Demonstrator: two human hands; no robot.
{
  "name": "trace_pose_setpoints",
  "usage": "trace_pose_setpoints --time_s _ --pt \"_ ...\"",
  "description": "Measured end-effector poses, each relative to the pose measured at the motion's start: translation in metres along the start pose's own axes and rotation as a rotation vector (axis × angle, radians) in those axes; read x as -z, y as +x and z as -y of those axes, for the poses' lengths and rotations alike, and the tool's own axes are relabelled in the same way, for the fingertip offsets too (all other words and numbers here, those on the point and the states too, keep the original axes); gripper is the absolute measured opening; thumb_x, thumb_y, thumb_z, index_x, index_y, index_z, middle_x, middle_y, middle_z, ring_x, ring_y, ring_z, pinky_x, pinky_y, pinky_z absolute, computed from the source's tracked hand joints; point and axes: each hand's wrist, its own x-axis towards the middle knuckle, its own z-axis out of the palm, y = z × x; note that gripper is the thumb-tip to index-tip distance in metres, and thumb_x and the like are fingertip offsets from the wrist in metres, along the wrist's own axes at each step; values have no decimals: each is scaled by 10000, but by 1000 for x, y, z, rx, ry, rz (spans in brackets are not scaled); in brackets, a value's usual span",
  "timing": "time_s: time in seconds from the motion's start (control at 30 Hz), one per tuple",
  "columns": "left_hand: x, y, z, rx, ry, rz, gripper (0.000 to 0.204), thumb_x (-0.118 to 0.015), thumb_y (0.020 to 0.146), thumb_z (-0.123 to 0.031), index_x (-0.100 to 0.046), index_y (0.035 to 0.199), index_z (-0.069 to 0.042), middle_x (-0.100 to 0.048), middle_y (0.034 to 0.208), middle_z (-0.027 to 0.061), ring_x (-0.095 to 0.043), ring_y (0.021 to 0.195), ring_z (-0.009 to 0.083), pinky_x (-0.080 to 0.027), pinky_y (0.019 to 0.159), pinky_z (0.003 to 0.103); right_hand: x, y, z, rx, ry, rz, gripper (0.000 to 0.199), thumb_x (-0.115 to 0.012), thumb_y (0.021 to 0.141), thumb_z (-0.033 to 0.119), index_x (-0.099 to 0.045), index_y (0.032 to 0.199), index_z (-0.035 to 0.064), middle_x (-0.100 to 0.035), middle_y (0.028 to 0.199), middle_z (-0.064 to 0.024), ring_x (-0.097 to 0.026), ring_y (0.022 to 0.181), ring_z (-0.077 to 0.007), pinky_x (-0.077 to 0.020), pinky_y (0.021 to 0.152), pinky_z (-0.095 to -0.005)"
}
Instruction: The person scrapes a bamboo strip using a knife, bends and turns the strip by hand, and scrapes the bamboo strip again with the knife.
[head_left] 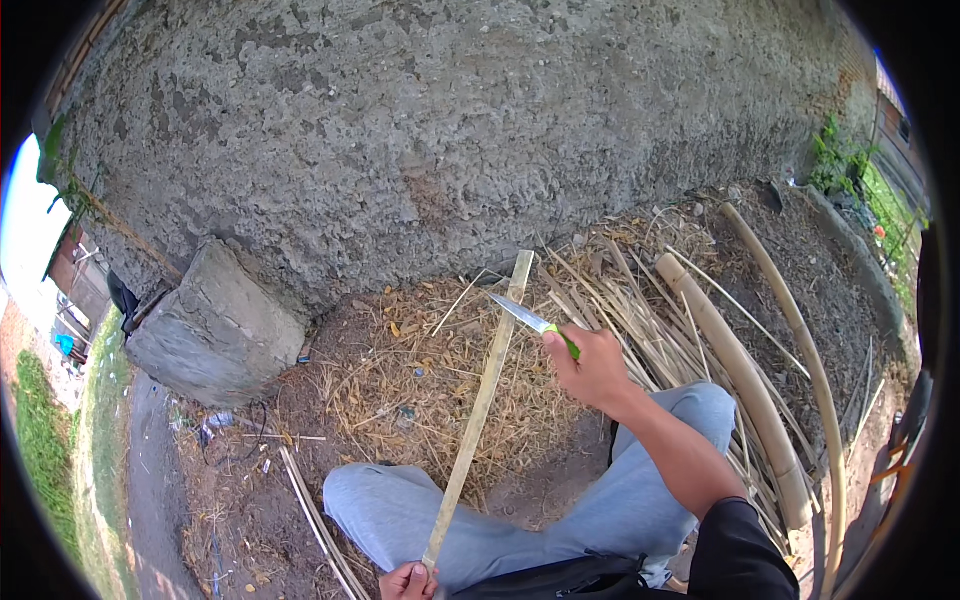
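My right hand [592,372] is closed around the green handle of a knife [522,314]. Its blade points up and to the left and crosses the upper part of a long flat bamboo strip [478,420]; I cannot tell whether blade and strip touch. At the bottom of the view my left hand [407,582] grips the strip's near end. From there the strip slants up and away between my bent knees, its far end close to the wall. My legs are in light blue trousers.
Thin split bamboo strips [640,335] lie heaped on the right, beside a thick bamboo pole [735,375] and a longer curved pole [800,345]. A concrete block [215,325] stands left against the rough wall [480,130]. More strips [318,520] lie by my left knee; dry shavings cover the ground.
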Motion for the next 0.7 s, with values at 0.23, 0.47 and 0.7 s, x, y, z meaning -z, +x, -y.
trace_pose_setpoints --time_s 0.23,0.47,0.7 --pt "-7 10 -13 -73 80 -49 397 -497 1007 -218 -508 641 -64 -431 539 -32 -385 505 63 -307 468 248 -25 -43 21 403 5 178 310 -622 928 311 -603 737 68 -539 492 -64 -513 362 -232 -378 356 -367" --pt "-14 13 -9 -38 -3 -25 398 -496 1015 -259 -515 664 -74 -440 553 -43 -386 514 50 -304 473 238 -45 -72 29 683 146 352 238 -662 894 289 -638 815 66 -549 533 -65 -529 390 -220 -387 360 -352" --pt "-17 15 -6 33 -5 -51 417 -474 1028 -295 -486 664 -93 -423 550 -47 -376 497 51 -286 461 234 -33 -12 4 -77 -44 128 302 -587 952 324 -614 807 60 -572 542 -84 -554 395 -261 -412 370 -389"
